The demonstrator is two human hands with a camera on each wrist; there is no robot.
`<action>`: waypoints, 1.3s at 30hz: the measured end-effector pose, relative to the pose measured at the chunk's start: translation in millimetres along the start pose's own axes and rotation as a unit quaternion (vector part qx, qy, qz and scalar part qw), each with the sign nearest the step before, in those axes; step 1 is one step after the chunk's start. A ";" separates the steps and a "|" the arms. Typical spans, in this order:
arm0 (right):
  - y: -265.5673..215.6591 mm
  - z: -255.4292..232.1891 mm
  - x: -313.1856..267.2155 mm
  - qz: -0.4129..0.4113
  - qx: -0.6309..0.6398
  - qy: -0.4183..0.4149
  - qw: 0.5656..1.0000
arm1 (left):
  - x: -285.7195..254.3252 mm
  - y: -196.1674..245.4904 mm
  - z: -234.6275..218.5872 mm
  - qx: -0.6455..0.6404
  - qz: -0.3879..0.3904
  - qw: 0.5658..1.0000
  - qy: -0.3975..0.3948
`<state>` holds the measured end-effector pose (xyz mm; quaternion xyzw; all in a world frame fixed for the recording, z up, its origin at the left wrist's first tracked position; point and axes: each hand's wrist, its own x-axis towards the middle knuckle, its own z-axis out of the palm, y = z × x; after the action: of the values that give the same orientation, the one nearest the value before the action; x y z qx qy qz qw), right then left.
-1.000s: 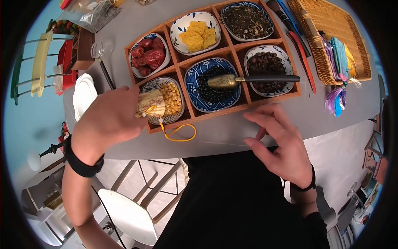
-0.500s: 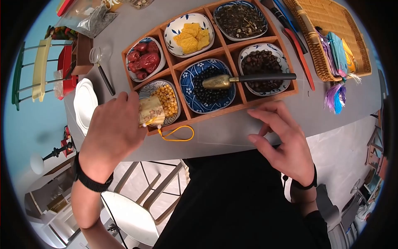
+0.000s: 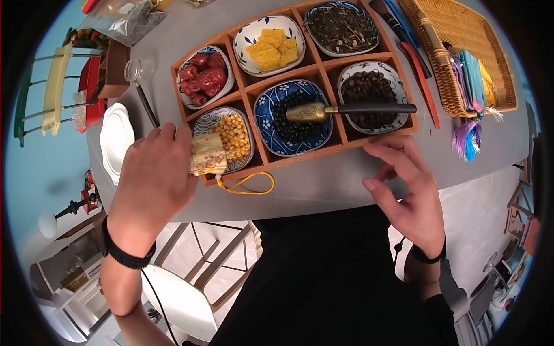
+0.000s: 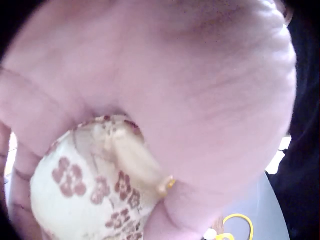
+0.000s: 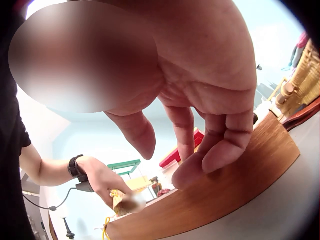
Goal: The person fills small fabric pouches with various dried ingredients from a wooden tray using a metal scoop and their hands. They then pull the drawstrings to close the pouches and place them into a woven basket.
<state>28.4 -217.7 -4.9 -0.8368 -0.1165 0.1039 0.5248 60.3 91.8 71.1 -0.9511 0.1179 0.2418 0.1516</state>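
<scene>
Counted around one tray (image 3: 311,154): inside it, six bowls (image 3: 245,46) in six compartments; over it, one scoop (image 3: 307,112); at its near left corner, one pouch (image 3: 208,153); right of it, one basket (image 3: 456,29); along its near side, two hands (image 3: 153,176).

Cream pouch (image 3: 208,153) with brownish-red flower print
</scene>
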 end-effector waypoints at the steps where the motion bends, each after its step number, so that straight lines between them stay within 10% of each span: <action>1: 2.3 -0.1 -1.0 -0.005 -0.002 0.004 1.000 | -0.4 -1.3 2.0 0.000 0.001 1.000 -0.001; 16: -2.2 1.8 -2.8 0.004 -0.015 0.001 1.000 | -7.5 -16.4 15.4 -0.119 0.002 0.991 0.058; 19: -4.1 2.7 -1.7 0.004 -0.016 -0.001 1.000 | -8.7 -35.2 50.7 -0.428 0.034 0.903 0.031; 27: -16.6 14.2 2.2 -0.023 -0.029 -0.030 0.999 | -29.8 -25.8 84.0 -0.744 0.120 0.656 0.046; 30: -26.9 19.7 4.2 -0.055 -0.060 -0.107 0.991 | -29.7 -13.9 76.9 -0.696 0.077 0.712 0.051; 32: -32.0 24.3 8.3 -0.097 -0.053 -0.122 0.986 | -27.3 -9.5 73.6 -0.623 0.179 0.758 0.072; 39: -47.0 31.6 19.8 -0.166 -0.018 -0.158 0.973 | -19.7 16.3 67.3 -0.590 0.228 0.770 0.084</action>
<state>33.9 -164.9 23.0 -0.7880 -0.3368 0.1438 0.4949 10.1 102.9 20.7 -0.8155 0.1773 0.2100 -0.5094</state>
